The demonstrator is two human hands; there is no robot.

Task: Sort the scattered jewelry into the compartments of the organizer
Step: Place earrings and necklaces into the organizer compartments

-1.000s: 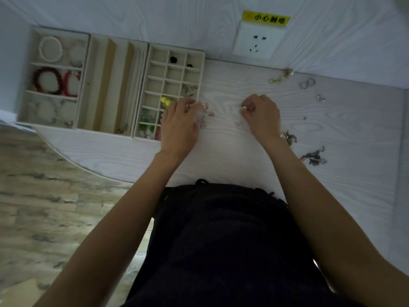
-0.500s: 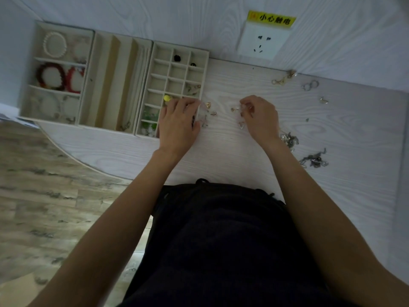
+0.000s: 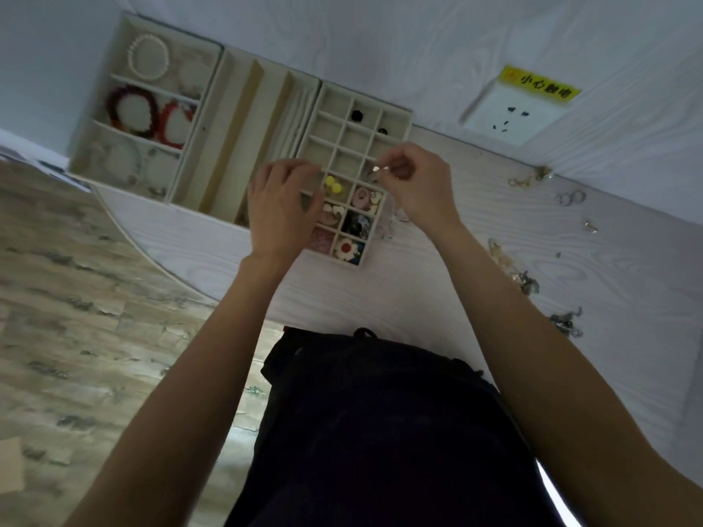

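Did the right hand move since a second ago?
Yes. The right hand went left from the bare table to above the grid tray, pinching a small piece.

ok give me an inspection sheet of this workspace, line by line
surface: pale wood-grain table with a curved near edge
job's things: grid organizer, some cells filled, far cells mostly bare; bracelet tray with bead bracelets; long-slot tray; scattered jewelry on the table at right
clutter: nothing seen
grippers: right hand pinches a small metal piece over the grid organizer; left hand over its left side, fingers curled, hold unclear
cables: nothing seen
surroundings: wall socket with yellow label; wood-look floor
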